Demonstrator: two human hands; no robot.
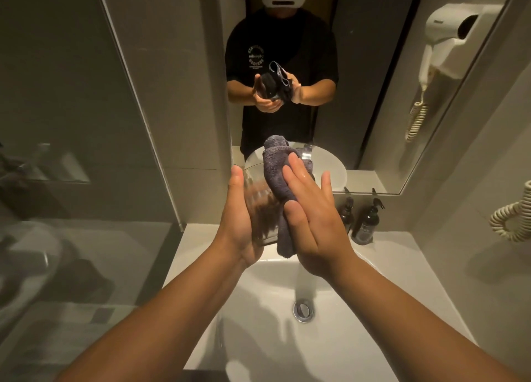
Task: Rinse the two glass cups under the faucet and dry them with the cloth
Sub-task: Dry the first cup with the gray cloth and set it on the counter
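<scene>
Nearest the camera, two bare forearms are reaching out over the white sink (339,341), whose basin is lying empty around the metal drain (303,310). Above the basin the left hand (241,223) is cupping a glass cup (258,206) from the side, fingers curled round its wall and closed on it, mouth tilted away toward the mirror. The right hand (313,218) is lying nearly flat, fingers extended, pressing a grey cloth (277,172) against the cup; part of the cloth is bunching over the rim and a tail is hanging below the palm. This looks like the drying step on one cup. The other cup and the faucet are not showing, so how far the whole task has come cannot be told. The next move probably calls for turning the cup inside the cloth and working fabric into its mouth. Farther back, two dark pump bottles (363,220) are standing on the worktop (402,255) below the mirror (359,80), beside a wall-mounted hair dryer (457,37).
</scene>
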